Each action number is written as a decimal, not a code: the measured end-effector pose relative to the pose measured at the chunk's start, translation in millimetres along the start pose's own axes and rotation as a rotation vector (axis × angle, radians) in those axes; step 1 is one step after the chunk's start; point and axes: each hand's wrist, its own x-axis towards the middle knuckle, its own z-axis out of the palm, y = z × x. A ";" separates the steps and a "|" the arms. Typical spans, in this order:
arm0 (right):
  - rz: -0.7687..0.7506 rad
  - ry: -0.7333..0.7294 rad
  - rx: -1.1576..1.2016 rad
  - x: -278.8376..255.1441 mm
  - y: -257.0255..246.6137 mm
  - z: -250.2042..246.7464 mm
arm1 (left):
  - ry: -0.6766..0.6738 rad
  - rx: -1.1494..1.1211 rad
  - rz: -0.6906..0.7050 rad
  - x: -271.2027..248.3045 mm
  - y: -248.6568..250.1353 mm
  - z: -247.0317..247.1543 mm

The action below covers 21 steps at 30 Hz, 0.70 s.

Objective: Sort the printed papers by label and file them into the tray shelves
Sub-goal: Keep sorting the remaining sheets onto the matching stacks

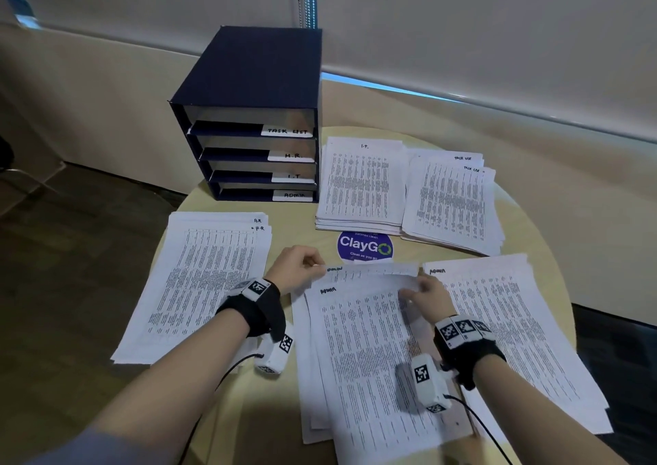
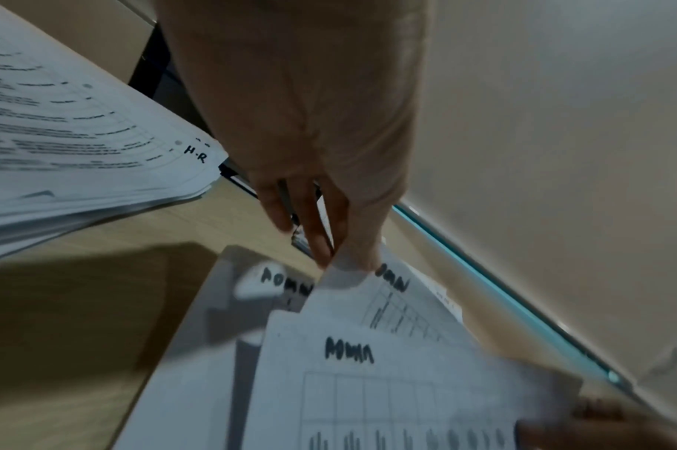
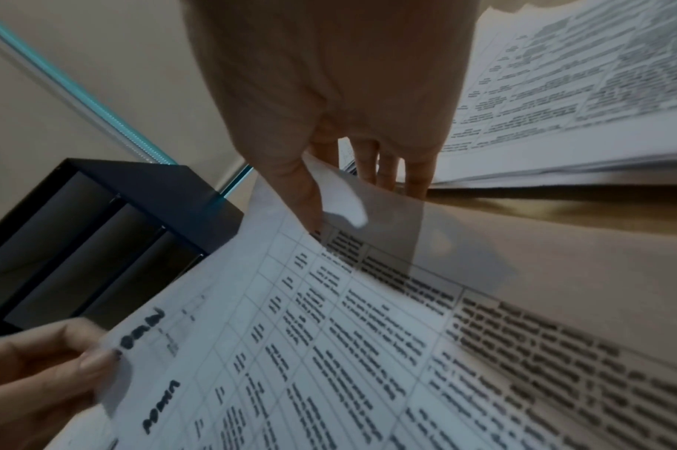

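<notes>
Your left hand (image 1: pixel 297 265) and right hand (image 1: pixel 425 292) each pinch one ADMIN sheet (image 1: pixel 369 274) above the nearest unsorted stack (image 1: pixel 366 365). Beyond lie sorted piles on the table (image 1: pixel 305 221). Farthest, the tray shelves (image 1: pixel 249 151) look unfilled; filing remains.

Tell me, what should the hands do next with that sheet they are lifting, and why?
Probably carry it right and lay it on the ADMIN pile. Both the left hand and right hand pinch the top edge of the lifted sheet, which is marked ADMIN like that pile. The ADMIN shelf seems a later step.
</notes>
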 end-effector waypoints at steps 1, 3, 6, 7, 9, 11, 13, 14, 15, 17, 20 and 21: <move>0.027 0.013 0.073 -1.0 -2.0 0.6 | -0.032 -0.054 -0.011 0.5 0.0 -3.7; 0.063 0.036 0.185 -5.4 -8.0 -0.2 | -0.092 -0.141 -0.032 0.2 -2.2 -11.8; 0.000 0.032 0.190 -6.0 -9.8 -5.0 | -0.156 -0.238 -0.042 -3.7 -3.5 -20.1; -0.052 0.027 0.156 -5.8 -7.8 -7.7 | -0.154 -0.228 -0.038 -5.0 -3.5 -21.3; -0.127 0.000 0.086 -6.2 -0.9 -11.8 | -0.101 -0.123 -0.057 -6.1 -7.4 -20.2; -0.161 -0.029 0.024 -11.5 6.1 -16.0 | -0.050 0.091 -0.095 -5.5 -18.3 -17.4; -0.171 -0.043 -0.018 -17.5 13.7 -19.7 | -0.119 0.343 -0.116 -4.5 -29.9 -13.4; -0.166 -0.043 -0.034 -19.5 17.1 -21.5 | -0.169 0.439 -0.122 -4.1 -33.9 -11.3; -0.163 -0.043 -0.036 -20.6 20.7 -22.6 | -0.205 0.501 -0.126 -3.5 -36.0 -9.7; -0.154 -0.042 -0.042 -22.7 22.6 -22.9 | -0.188 0.540 -0.088 -2.5 -36.2 -5.6; -0.155 -0.043 -0.031 -23.8 18.1 -20.4 | -0.109 0.487 -0.036 -2.0 -34.6 -1.6; -0.146 -0.026 -0.001 -24.8 13.9 -19.0 | -0.099 0.461 -0.034 -2.2 -34.2 -1.3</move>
